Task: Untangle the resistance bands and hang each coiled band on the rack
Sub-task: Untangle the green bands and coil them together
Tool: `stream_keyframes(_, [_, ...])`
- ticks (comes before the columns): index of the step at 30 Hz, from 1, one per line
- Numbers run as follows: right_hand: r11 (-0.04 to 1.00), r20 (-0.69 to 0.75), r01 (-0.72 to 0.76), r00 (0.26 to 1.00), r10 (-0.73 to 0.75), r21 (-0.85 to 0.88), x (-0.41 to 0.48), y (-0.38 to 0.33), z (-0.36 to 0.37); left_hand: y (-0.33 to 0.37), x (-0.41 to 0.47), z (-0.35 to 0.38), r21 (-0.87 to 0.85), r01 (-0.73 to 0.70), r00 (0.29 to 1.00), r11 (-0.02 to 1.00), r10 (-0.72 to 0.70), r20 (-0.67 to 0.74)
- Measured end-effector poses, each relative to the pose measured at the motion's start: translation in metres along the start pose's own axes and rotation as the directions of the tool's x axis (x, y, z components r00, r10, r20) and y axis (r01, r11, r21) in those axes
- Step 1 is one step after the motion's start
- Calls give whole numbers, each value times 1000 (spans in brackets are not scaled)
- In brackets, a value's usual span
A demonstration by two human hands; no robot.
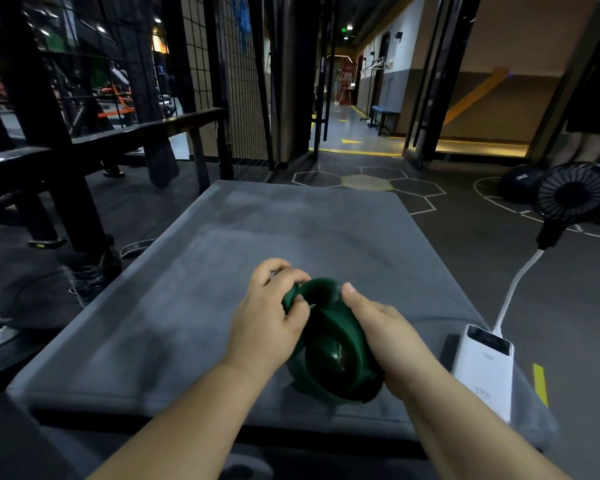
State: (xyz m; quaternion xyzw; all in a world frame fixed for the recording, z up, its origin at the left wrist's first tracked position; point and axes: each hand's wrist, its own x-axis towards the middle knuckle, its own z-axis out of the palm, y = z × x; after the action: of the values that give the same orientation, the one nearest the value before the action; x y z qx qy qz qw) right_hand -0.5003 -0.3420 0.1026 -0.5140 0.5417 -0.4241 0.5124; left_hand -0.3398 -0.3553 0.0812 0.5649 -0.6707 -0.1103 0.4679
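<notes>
Green band (329, 344) between both hands, on mat (187, 306)

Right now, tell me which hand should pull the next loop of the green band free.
Left, probably. The left hand pinches the top loop of the green band with its fingers, while the right hand grips the bundle's side and can steady it.

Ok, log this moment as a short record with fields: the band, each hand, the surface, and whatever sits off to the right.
band: green band, bunched in overlapping loops, low over the mat; touching it or not, cannot tell
left hand: left hand pinches a loop at the bundle's top
right hand: right hand grips the bundle's right side, thumb on top
surface: grey mat
right side: white power bank at the mat's right edge, white cable running up to a black fan
hung: not yet
</notes>
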Motion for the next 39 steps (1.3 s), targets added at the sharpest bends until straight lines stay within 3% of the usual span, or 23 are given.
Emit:
stream_keyframes(7, [971, 161, -43, 987, 5, 234, -10, 0, -2, -12, 12, -5, -86, 128, 990, 988, -123, 63])
stream_keyframes(16, [826, 203, -144, 978, 36, 545, -15, -5, 4, -13, 14, 5, -172, 16, 995, 985, 2, 99])
stream_keyframes(20, [810, 163, -165, 983, 87, 563, -11, -8, -1, -14, 12, 6, -116, -83, 974, 990, 105, 200])
stream_keyframes(24, [756, 94, -218, 974, 204, 618, -8, -10, 0, -7, 3, 5, -113, -180, 959, 977, 200, 203])
stream_keyframes(27, [747, 61, -197, 977, 205, 635, -9, -12, -1, -2, -6, 6, -95, -207, 953, 974, 223, 206])
stream_keyframes(29, [777, 15, -169, 979, 202, 606, -7, -13, -4, 1, -10, 6, -150, -173, 963, 974, 199, 184])
stream_keyframes(33, [827, -16, -175, 976, 217, 534, -8, -15, -5, 9, -10, -1, -470, 33, 972, 882, 81, 220])
stream_keyframes(39, [854, -40, -129, 984, 172, 505, -8, -17, -8, 10, -10, 5, -547, 130, 959, 827, 37, 283])
